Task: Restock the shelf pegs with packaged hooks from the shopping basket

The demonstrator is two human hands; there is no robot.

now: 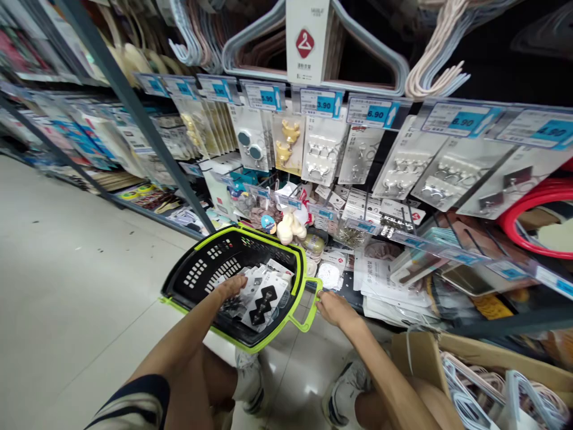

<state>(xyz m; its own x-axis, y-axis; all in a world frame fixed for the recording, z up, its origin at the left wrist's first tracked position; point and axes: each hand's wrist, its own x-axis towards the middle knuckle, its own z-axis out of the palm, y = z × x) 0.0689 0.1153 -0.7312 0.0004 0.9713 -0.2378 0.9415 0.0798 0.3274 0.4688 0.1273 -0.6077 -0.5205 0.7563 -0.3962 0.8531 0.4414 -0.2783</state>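
Observation:
A black shopping basket (179, 272) with a lime-green rim is tilted in front of my knees. Inside lie several carded packs, one on top with black diamond-shaped pieces on a white card (265, 301). My left hand (233, 288) reaches over the near side into the basket, its fingers bent together against the packs; what they hold is hidden. At the basket's right end, the fingers of my right hand (332, 307) are closed around the green handle (306, 323).
Ahead, a shelf holds hanging carded hooks (323, 156) under price tags (321, 103), with clothes hangers (250, 45) above. A cardboard box (418, 358) of hangers stands at right. Shelf post (147, 119) rises left, beside pale tiled floor (67, 269).

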